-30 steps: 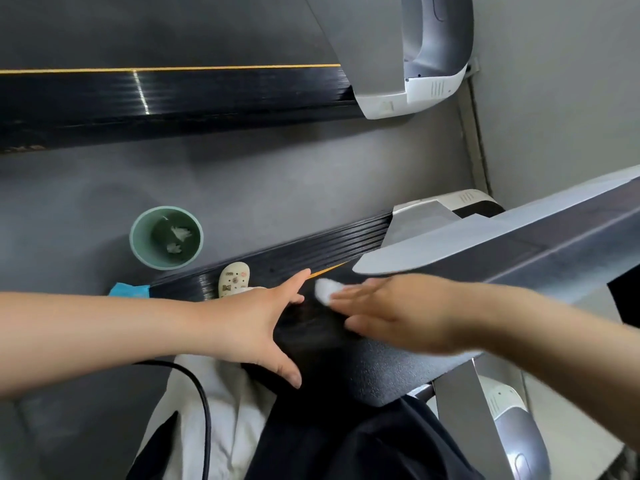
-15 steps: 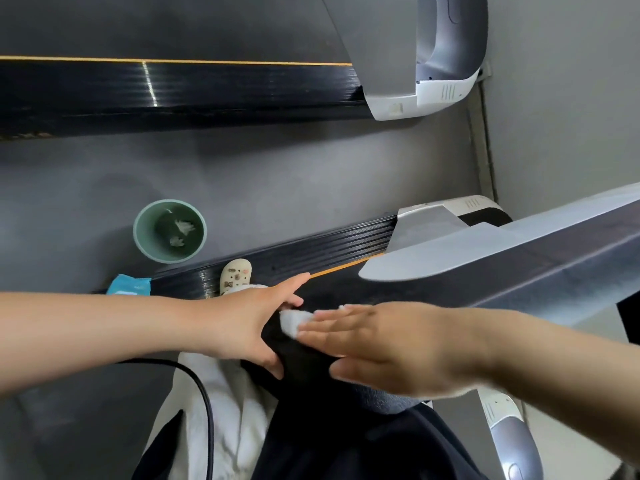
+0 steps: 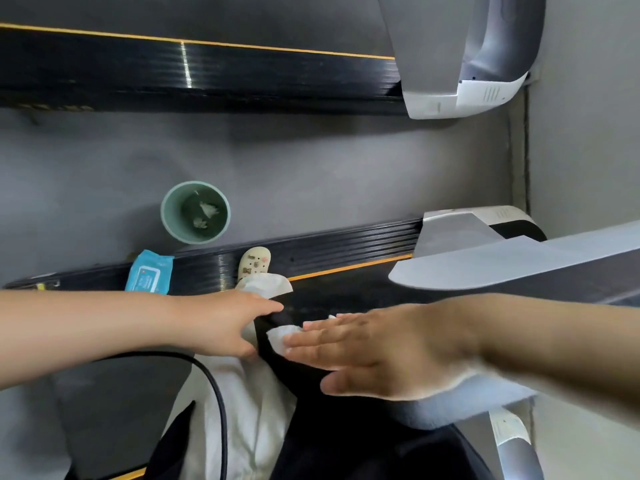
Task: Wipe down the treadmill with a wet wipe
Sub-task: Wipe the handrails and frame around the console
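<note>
Nearest the camera hang white trousers (image 3: pixel 242 410), a dark garment and a black cable (image 3: pixel 214 386); just beyond, the right hand (image 3: pixel 381 351) lies flat with straight fingers, pressing a crumpled white wet wipe (image 3: pixel 282 336) onto a dark padded bar of the treadmill (image 3: pixel 502 268); only the wipe's left end shows past the fingertips, and the bar's long axis runs left to right across the view; the left hand (image 3: pixel 225 323) rests at the bar's left end, fingers extended and thumb spread, gripping nothing that can be made out; past the hands a cream clog (image 3: pixel 254 263) stands on the ribbed black side rail (image 3: pixel 346 244), which runs the same way with an orange line along it; a blue wipes packet (image 3: pixel 149 271) lies on the rail to the left, its label too small to read; farther, a green bin (image 3: pixel 195 213) holding crumpled white scraps stands on the grey floor (image 3: pixel 311 168); beyond that, a second treadmill (image 3: pixel 207 74).
</note>
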The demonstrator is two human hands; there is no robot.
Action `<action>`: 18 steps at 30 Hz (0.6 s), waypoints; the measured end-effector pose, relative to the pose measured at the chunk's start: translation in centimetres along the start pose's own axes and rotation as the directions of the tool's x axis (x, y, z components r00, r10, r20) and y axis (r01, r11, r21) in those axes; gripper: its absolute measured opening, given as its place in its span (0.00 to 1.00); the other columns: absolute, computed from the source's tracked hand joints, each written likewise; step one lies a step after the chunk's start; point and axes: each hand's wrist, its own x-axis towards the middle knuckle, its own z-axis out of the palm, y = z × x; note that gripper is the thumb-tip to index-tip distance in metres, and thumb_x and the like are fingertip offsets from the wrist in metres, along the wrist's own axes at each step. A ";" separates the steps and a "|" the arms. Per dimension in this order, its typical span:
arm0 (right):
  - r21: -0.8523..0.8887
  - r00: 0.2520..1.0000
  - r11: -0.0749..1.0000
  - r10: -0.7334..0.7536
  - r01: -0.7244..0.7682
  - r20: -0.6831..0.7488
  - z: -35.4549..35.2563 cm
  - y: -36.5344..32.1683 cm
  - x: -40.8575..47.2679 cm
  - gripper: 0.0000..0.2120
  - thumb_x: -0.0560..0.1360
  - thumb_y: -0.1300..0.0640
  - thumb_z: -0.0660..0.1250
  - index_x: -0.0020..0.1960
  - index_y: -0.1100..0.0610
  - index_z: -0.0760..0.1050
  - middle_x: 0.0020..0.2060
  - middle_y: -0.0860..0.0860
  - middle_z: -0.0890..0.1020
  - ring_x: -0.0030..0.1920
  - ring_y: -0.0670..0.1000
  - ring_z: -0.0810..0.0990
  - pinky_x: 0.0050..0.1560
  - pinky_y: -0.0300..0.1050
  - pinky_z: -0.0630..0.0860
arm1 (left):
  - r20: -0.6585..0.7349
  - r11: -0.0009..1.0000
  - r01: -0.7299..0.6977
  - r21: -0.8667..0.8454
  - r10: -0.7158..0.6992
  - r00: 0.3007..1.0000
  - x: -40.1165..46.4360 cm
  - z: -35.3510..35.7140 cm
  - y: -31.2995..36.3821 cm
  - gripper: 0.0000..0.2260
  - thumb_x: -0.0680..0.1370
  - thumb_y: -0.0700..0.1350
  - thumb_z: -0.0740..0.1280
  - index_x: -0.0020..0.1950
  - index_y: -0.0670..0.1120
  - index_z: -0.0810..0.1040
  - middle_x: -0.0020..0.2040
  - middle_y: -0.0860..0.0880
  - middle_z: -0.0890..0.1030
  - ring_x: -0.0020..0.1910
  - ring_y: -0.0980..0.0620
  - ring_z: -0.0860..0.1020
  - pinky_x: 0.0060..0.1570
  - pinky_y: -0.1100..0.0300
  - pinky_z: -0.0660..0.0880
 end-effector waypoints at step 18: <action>0.161 0.963 0.953 0.239 -0.257 0.122 -2.5 4.2 13.1 0.21 0.84 0.58 0.47 0.75 0.59 0.57 0.74 0.57 0.61 0.74 0.57 0.58 0.69 0.45 0.55 | 0.099 0.991 -0.065 -0.119 0.077 0.992 -2.1 -0.8 -0.8 0.33 0.78 0.49 0.65 0.77 0.53 0.51 0.77 0.56 0.52 0.74 0.59 0.55 0.66 0.73 0.51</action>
